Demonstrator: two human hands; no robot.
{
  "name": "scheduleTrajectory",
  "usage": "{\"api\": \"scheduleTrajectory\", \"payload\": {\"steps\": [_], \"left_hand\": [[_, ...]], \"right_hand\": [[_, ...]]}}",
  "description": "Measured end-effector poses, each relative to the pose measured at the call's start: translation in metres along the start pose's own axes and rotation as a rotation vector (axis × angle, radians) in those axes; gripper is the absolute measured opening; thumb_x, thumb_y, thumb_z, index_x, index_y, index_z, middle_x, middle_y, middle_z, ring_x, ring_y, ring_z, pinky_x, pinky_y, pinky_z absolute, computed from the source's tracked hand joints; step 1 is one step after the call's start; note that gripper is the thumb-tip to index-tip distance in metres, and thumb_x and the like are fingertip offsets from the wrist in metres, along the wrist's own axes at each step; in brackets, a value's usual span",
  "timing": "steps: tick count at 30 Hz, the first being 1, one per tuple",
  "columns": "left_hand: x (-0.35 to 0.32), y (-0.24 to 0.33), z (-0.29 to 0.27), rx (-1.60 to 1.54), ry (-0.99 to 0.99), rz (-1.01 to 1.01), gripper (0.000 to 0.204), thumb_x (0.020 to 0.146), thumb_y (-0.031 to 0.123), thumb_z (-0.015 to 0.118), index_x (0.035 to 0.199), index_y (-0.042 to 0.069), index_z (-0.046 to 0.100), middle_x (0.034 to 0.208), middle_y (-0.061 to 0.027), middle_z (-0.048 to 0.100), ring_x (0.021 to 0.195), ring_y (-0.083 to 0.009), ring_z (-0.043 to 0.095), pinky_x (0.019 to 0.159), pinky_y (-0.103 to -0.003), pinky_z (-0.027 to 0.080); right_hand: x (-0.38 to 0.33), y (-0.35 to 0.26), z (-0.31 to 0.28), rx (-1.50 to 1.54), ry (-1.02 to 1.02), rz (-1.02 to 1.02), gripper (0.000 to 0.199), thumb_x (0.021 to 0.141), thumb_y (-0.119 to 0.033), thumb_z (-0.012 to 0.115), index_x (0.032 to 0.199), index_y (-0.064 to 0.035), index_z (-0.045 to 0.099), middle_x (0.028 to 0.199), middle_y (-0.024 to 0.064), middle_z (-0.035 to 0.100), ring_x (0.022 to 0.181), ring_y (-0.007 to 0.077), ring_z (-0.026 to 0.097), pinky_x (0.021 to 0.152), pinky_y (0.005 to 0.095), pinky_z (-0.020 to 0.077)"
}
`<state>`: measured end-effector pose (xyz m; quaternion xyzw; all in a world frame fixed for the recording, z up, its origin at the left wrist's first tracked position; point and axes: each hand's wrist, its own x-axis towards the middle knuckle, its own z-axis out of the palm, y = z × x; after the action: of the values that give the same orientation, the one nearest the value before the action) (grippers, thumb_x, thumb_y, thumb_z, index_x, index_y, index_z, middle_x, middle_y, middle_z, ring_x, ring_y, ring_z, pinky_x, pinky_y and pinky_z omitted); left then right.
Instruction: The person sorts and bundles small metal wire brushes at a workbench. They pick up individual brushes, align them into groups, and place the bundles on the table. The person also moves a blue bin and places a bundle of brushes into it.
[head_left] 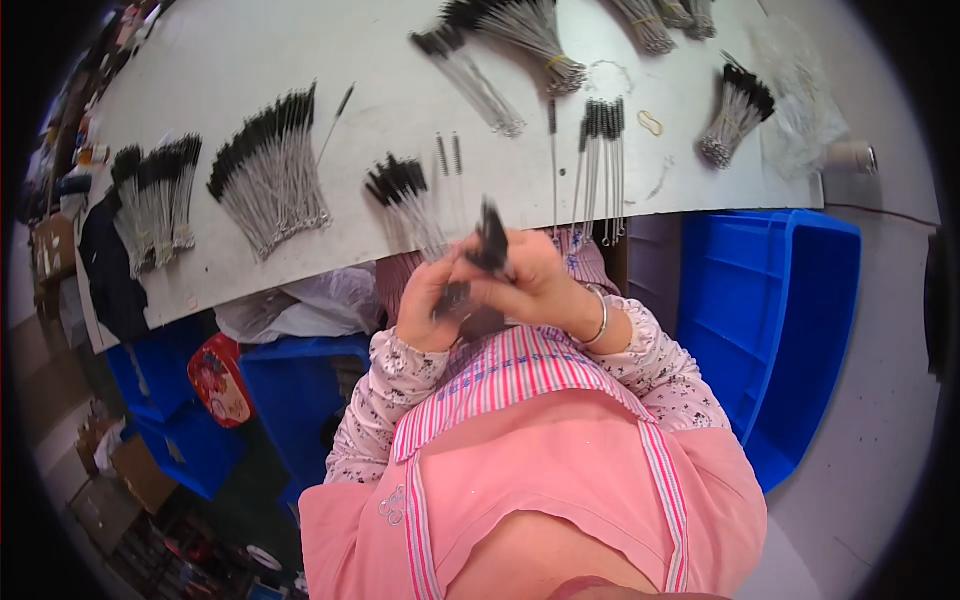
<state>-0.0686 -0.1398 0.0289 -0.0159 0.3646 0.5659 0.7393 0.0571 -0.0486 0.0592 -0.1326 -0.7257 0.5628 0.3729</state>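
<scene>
My two hands meet over the front edge of the table, both smeared by motion. Black-bristled wire brushes [490,240] show between them, with more dark bristles lower down by the palms. My right hand [535,280], a bangle at its wrist, is closed around these brushes. Fingers curled, my left hand [425,305] grips the same bunch from the other side. Just beyond it a small bundle of brushes [405,195] fans out, blurred; whether the left fingers touch its wire ends cannot be told. Single brushes [600,150] lie side by side at the table edge, to the right.
Bigger brush bundles [270,175] lie along the white table [350,60], on the left and at the back. At right are a banded bundle [738,115], a rubber band [650,123] and clear plastic [800,90]. Blue crates [770,310] stand below the table on both sides.
</scene>
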Motion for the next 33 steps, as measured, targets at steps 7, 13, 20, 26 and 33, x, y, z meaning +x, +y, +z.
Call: {"api": "scheduleTrajectory", "payload": {"steps": [7,13,20,26,33], "left_hand": [[0.016,-0.003,-0.008,-0.058,0.310,-0.092,0.011,0.087,0.023,0.058,0.091,0.012,0.057,0.079,-0.0009,0.060,0.069,-0.0140,0.059,0.061,-0.031,0.051],[0.013,-0.010,-0.007,0.014,0.342,-0.118,0.013,0.090,0.025,0.055,0.096,0.014,0.055,0.074,0.0008,0.056,0.069,-0.0138,0.054,0.068,-0.034,0.050],[0.009,-0.014,-0.001,0.024,0.351,-0.143,0.015,0.089,0.020,0.055,0.103,0.014,0.053,0.076,0.0014,0.053,0.070,-0.0134,0.052,0.071,-0.033,0.047],[0.009,-0.018,-0.002,0.000,0.321,-0.141,0.020,0.088,0.017,0.054,0.107,0.013,0.051,0.076,0.0009,0.052,0.071,-0.0136,0.051,0.070,-0.033,0.046],[0.009,-0.021,-0.005,0.001,0.320,-0.157,0.020,0.088,0.016,0.053,0.107,0.013,0.050,0.075,0.0008,0.052,0.071,-0.0136,0.052,0.070,-0.033,0.046]], "right_hand": [[-0.016,-0.027,-0.016,-0.076,0.278,-0.096,0.011,0.071,0.006,0.064,0.079,-0.0011,0.062,0.082,0.0093,0.061,0.072,0.0186,0.057,0.064,0.0283,0.0454],[-0.008,0.002,-0.052,0.036,0.695,0.712,0.021,0.078,-0.014,0.066,0.084,0.0052,0.065,0.069,0.0022,0.061,0.062,0.0068,0.052,0.057,0.0207,0.0402],[-0.032,0.065,-0.086,0.035,0.742,0.827,0.016,0.073,-0.010,0.069,0.072,0.0048,0.064,0.065,0.0038,0.060,0.058,0.0079,0.051,0.054,0.0219,0.0399],[-0.030,0.082,-0.089,-0.266,0.675,0.788,0.020,0.073,-0.015,0.068,0.073,0.0048,0.066,0.060,0.0053,0.061,0.053,0.0100,0.053,0.052,0.0246,0.0425],[-0.023,0.077,-0.090,-0.625,0.623,0.745,0.027,0.074,-0.026,0.066,0.075,0.0011,0.068,0.061,0.0152,0.062,0.054,0.0241,0.061,0.055,0.0328,0.0461]]}}
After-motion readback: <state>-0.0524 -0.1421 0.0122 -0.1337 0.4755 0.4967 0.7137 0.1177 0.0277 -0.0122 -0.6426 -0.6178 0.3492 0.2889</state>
